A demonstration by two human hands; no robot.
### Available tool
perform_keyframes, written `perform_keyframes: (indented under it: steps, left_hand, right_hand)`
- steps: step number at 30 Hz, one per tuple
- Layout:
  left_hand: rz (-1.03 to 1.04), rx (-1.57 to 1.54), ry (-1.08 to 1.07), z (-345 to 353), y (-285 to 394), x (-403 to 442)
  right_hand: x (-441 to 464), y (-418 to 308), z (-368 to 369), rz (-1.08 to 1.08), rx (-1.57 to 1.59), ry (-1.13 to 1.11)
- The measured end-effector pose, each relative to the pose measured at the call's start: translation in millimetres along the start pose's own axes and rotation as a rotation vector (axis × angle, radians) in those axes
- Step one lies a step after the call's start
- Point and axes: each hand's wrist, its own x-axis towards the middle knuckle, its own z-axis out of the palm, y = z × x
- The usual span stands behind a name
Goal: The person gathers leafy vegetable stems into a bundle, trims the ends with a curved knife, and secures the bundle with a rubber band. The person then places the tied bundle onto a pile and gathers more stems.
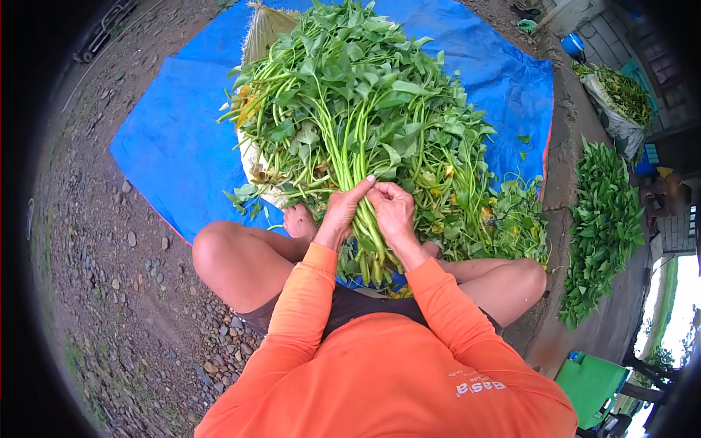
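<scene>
A bunch of water spinach, with long pale-green stems and leafy tops, lies between my hands over my crossed legs. My left hand is closed around the stems from the left side, its thumb pointing across them. From the right, my right hand is closed against the same stems, fingertips pinched close to the left thumb. Whether a thin tie sits between the fingertips is too small to see. The cut stem ends hang below the hands. Beyond them rises a large heap of the same greens.
The heap rests on a blue tarp, with a sack at its far left. Loose trimmings lie at the right. Further right are more greens, a filled sack and a green chair. Stony ground borders the left.
</scene>
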Motion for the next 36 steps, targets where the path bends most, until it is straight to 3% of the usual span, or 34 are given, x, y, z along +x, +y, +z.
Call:
perform_keyframes:
  steps: [4, 7, 8, 11, 12, 16, 17, 18, 19, 20, 21, 22, 24, 26, 27, 29, 33, 36]
  left_hand:
    - [-0.005, -0.103, -0.042, -4.8, -1.8, 12.3]
    - [-0.003, -0.149, -0.002, -7.7, -5.2, 18.6]
    - [0.026, -0.138, 0.009, -8.2, -6.1, 16.8]
    - [0.091, -0.114, 0.025, -2.3, 0.2, 7.2]
    - [0.119, -0.072, 0.063, -3.6, 1.2, 7.7]
    - [0.126, -0.054, 0.030, -0.7, 3.0, 6.5]
    - [0.231, -0.084, 0.018, 6.9, 10.7, 4.3]
    - [0.137, -0.056, 0.105, 4.8, 20.2, 2.8]
    - [0.140, 0.011, 0.146, 8.5, 34.1, -6.3]
    - [0.171, 0.019, 0.143, 6.6, 41.9, -10.0]
    - [0.152, 0.048, 0.158, 7.7, 52.1, -17.0]
    - [0.164, 0.071, 0.150, 3.3, 56.1, -15.9]
    - [0.187, 0.095, 0.161, 6.1, 61.3, -15.8]
    - [0.203, 0.078, 0.154, 13.6, 62.6, -17.3]
    - [0.189, 0.077, 0.146, 12.0, 62.2, -17.6]
    - [0.205, 0.083, 0.156, 11.0, 59.3, -16.0]
    - [0.245, 0.100, 0.157, 15.4, 63.0, -20.8]
    - [0.248, 0.112, 0.168, 12.3, 64.1, -22.5]
  right_hand:
    - [3.5, 0.0, 5.1, -0.044, -0.018, -0.025]
    - [-8.5, 3.4, 10.4, -0.287, -0.102, 0.136]
    - [-4.1, 15.4, 7.9, -0.254, 0.007, 0.118]
    - [-14.4, 2.9, -7.9, -0.255, -0.063, -0.002]
    - [-19.8, -5.0, -15.0, -0.368, -0.195, -0.046]
    - [-39.4, -11.5, -32.9, -0.404, 0.097, -0.066]
    - [-42.9, -36.5, -47.3, -0.438, 0.031, -0.025]
    - [-35.5, -50.1, -68.1, -0.429, -0.025, 0.092]
    - [-18.0, -44.7, -100.7, -0.178, 0.247, 0.167]
    - [-2.9, -47.6, -132.2, -0.111, 0.360, 0.312]
    - [19.1, -42.3, -162.2, 0.015, 0.311, 0.550]
    - [52.5, -9.7, -198.6, 0.112, -0.025, 0.717]
    - [83.4, 26.7, -225.8, 0.118, -0.444, 0.843]
    - [97.6, 21.3, -197.8, -0.002, -0.461, 0.653]
    - [106.3, 29.8, -175.7, -0.188, -0.518, 0.517]
    - [116.0, 20.1, -118.6, -0.189, -0.457, 0.205]
    - [150.0, 17.0, -55.5, -0.401, -0.831, 0.281]
    - [173.5, 11.3, -48.4, -0.295, -1.010, 0.189]
